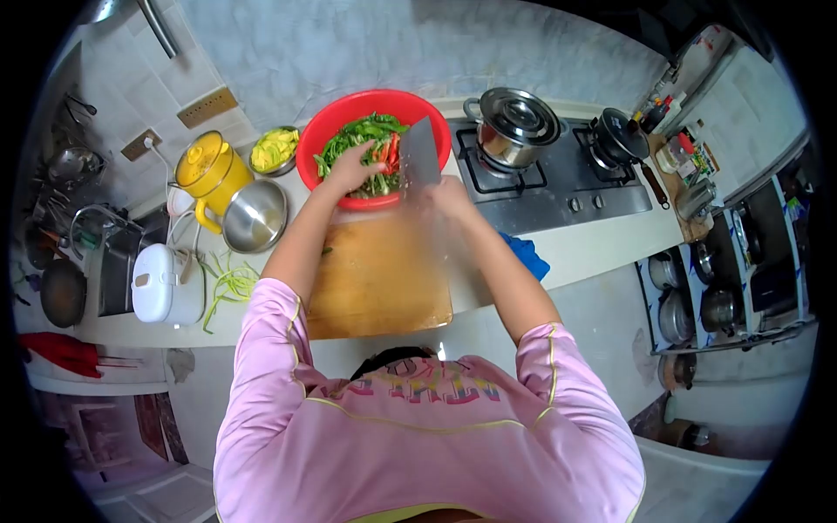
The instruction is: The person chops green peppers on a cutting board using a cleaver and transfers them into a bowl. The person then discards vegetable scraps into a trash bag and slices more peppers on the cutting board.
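A large red basin [310, 131] holds chopped green vegetables [377, 129] and red pieces [389, 155]. My left hand [351, 167] reaches over the basin's near side, fingers spread on the vegetables. Closed around the handle of a cleaver, my right hand [449, 197] is at the basin's right edge. The broad blade of the cleaver [420, 154] is upright at the right inside of the basin, beside the red pieces. Below the basin lies a wooden cutting board [375, 279], partly blurred, with a small green scrap near its upper left.
On the left are a yellow pot [212, 174], a steel bowl [255, 216], a bowl of yellow-green slices [275, 150], a white appliance [157, 283] and green peelings [231, 283]. A steel pot [514, 131] and black pan [620, 137] stand on the stove at right.
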{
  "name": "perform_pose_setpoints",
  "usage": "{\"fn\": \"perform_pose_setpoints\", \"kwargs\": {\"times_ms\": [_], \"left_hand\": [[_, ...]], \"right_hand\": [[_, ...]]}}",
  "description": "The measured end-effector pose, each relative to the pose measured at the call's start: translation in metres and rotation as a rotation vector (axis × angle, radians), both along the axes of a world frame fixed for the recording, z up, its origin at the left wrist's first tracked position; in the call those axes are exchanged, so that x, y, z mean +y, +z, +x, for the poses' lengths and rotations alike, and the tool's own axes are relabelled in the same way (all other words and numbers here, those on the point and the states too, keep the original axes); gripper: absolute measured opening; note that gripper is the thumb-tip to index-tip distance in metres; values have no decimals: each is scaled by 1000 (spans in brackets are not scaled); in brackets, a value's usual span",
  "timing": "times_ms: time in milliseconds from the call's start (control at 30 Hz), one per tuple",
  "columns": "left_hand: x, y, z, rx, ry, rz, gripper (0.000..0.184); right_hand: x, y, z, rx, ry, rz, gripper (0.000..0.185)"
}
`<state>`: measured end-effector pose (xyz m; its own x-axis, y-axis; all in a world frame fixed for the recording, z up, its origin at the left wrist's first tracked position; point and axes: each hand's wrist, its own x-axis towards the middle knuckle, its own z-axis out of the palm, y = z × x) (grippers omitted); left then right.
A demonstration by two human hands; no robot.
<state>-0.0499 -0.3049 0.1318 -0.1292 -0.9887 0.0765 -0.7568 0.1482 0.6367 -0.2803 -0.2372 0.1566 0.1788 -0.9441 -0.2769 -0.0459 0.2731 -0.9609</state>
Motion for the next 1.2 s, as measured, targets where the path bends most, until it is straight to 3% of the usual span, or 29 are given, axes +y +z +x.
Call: {"fn": "perform_pose_setpoints", "kwargs": {"times_ms": [33,67,100,267,300,467,567,600,733,1000,1100,1200], "left_hand": [[12,8,2,50,49,55,58],[18,2,7,101,110,-50,35],[30,5,12,152,97,-129,27],[78,-32,73,306,263,-239,17],[106,-11,72,234,291,-261,18],[174,-47,121,245,304,-32,29],[195,-61,125,-114,180,-208,39],[198,-65,123,-86,199,-184,47],[202,-77,111,-170,197,-161,51],[193,-101,96,-54,123,-416,35],[197,-97,112,-99,143,-104,34],[189,-97,120,-138,171,-82,30]], "right_hand": [[-1,-3,-5,-2,-21,35,10],[1,0,-8,-4,-17,60,9],[4,4,-13,-6,-13,84,8],[31,-4,-35,-223,-72,136,12],[42,-8,-40,-221,-93,147,12],[104,-23,-49,-314,-31,175,13],[136,-35,-48,-334,-48,236,15],[146,-38,-46,-353,-55,248,15],[169,-38,-42,-362,-82,237,16],[194,-29,-35,-360,-156,180,15],[206,-29,-38,-352,-171,178,14],[214,-32,-38,-321,-196,174,14]]}}
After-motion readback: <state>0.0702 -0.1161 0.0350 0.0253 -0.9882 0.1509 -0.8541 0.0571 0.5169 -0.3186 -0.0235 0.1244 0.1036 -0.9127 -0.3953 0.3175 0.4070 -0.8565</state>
